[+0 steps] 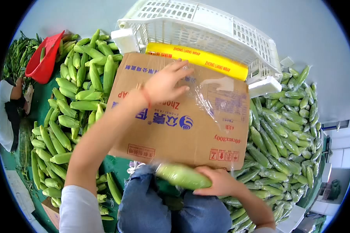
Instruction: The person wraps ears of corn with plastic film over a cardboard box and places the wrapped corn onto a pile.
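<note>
My right hand (217, 181) is closed around one end of a green ear of corn (182, 176), held level above my knees and just in front of the cardboard box (144, 116); motion smears the far end of the ear. My left hand (169, 82) reaches over the box top with its fingers spread, the tips near the edge of a clear plastic film (208, 99). Whether those fingers touch the film I cannot tell. Behind the film lies a yellow roll box (198, 60) marked "ZHONG LIANG WRAP".
Unwrapped ears of corn (83, 95) are heaped on the left. Film-wrapped ears (280, 143) fill the right side. A white plastic crate (198, 25) stands behind the box. At far left are a red basin (44, 58) and another person (6, 112).
</note>
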`<move>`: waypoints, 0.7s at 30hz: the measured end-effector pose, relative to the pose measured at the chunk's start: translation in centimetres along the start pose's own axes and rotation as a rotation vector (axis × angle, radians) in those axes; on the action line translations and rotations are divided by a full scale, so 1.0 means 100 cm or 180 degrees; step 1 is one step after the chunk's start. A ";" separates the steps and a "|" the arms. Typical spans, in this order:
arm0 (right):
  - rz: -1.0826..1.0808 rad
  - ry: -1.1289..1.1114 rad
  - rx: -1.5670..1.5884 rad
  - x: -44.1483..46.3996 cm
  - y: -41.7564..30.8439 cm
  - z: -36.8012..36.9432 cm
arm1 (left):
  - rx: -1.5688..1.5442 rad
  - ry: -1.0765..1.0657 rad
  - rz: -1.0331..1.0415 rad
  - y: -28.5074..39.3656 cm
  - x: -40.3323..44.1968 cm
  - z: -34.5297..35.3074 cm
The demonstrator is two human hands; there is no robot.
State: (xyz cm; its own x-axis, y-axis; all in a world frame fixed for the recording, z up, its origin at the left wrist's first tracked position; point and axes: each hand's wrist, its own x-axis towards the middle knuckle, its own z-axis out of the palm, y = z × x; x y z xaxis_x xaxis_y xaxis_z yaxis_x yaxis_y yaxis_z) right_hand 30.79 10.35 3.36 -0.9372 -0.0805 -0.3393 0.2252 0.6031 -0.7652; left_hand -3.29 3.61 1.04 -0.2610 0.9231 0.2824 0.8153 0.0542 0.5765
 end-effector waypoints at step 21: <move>-0.0365 0.2427 -0.1060 0.035 -0.027 -0.049 | -0.4631 0.2960 -0.2402 0.077 -0.082 0.039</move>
State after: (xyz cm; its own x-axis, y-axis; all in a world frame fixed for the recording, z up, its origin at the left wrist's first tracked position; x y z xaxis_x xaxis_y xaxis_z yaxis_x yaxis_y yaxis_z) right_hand 25.60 12.39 6.90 -0.8997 0.3306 0.2852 0.1392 0.8364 -0.5302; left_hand 7.21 -2.08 0.16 -0.8736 0.3630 -0.3241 -0.4742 -0.4860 0.7341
